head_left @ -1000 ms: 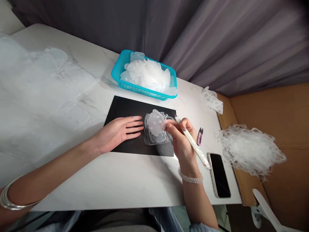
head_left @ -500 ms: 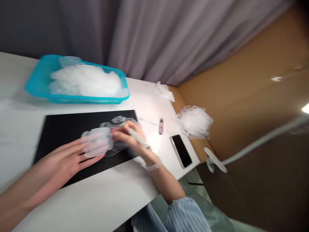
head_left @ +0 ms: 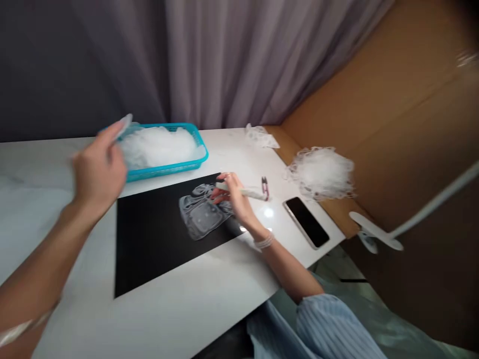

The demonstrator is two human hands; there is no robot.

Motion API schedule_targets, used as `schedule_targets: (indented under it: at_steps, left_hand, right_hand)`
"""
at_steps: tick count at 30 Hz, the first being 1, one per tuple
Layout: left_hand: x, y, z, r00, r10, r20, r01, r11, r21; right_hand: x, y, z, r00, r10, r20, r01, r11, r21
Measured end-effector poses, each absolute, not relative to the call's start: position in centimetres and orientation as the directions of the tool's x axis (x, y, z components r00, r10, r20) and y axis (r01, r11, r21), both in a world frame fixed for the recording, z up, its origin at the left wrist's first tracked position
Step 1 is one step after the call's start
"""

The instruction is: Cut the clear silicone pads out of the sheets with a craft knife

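Note:
My left hand (head_left: 100, 167) is raised over the left end of the blue basket (head_left: 164, 173), its fingers closed on a thin translucent piece (head_left: 125, 124). White translucent pieces (head_left: 160, 145) fill the basket. My right hand (head_left: 237, 197) holds a pale pen-like tool (head_left: 245, 191) above the right part of the black mat (head_left: 149, 244). Beside its fingertips, a clear translucent piece with a squarish middle and looping edges (head_left: 204, 218) lies on the mat.
On the white table (head_left: 157, 324), small pink-handled snips (head_left: 265, 187) and a phone (head_left: 307, 223) lie to the right. A pile of white looped scraps (head_left: 324, 172) and a smaller white bundle (head_left: 260, 136) sit along the wooden edge. Grey curtains (head_left: 213, 65) hang behind.
My left hand has moved from the mat up to the basket; the whitish piece that lay on its fingers over the mat is gone from there. My right hand still holds the tool. The view has shifted.

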State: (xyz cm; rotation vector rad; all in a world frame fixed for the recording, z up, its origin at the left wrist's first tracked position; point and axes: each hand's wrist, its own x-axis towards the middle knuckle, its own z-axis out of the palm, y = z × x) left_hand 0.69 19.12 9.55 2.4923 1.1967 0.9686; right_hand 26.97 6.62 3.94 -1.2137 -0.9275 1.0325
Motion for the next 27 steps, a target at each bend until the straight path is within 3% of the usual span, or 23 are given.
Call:
schedule_targets:
  at_steps: [2, 5, 8, 11, 13, 15, 19, 27]
  left_hand:
    - [2.0, 22.1, 9.2, 0.436, 0.809, 0.394, 0.751, -0.568, 0.335]
    - [3.1, 23.6, 7.6, 0.507, 0.816, 0.279, 0.768, -0.574, 0.284]
    - [3.0, 20.3, 5.6, 0.471, 0.782, 0.408, 0.752, -0.597, 0.277]
    - [2.4, 14.6, 3.6, 0.626, 0.59, 0.51, 0.594, -0.784, 0.179]
    - [2.1, 11.1, 2.3, 0.852, 0.386, 0.355, 0.381, -0.921, 0.087]
    - [2.0, 8.4, 1.3, 0.929, 0.303, 0.213, 0.301, -0.953, 0.041]
    - [2.1, 5.9, 0.4, 0.935, 0.331, 0.124, 0.335, -0.942, -0.007]
    - [2.1, 4.7, 0.3, 0.907, 0.381, 0.179, 0.38, -0.924, 0.044]
  right_hand:
    - [27.3, 6.7, 3.9, 0.325, 0.945, 0.038, -0.081, 0.068, -0.994]
    - [27.6, 6.2, 4.1, 0.345, 0.937, 0.056, -0.026, 0.069, -0.997]
    - [27.3, 5.0, 4.5, 0.333, 0.941, 0.068, 0.023, 0.064, -0.998]
    - [26.6, 3.4, 4.6, 0.323, 0.945, 0.049, 0.053, 0.034, -0.998]
    - [26.0, 2.3, 4.3, 0.294, 0.955, 0.031, 0.099, 0.002, -0.995]
    - [25.2, 1.2, 3.8, 0.267, 0.963, 0.027, 0.191, -0.025, -0.981]
    - [23.7, -0.2, 2.9, 0.247, 0.969, 0.016, 0.332, -0.069, -0.941]
    - [22.5, -1.2, 3.1, 0.107, 0.993, 0.044, 0.562, -0.024, -0.827]
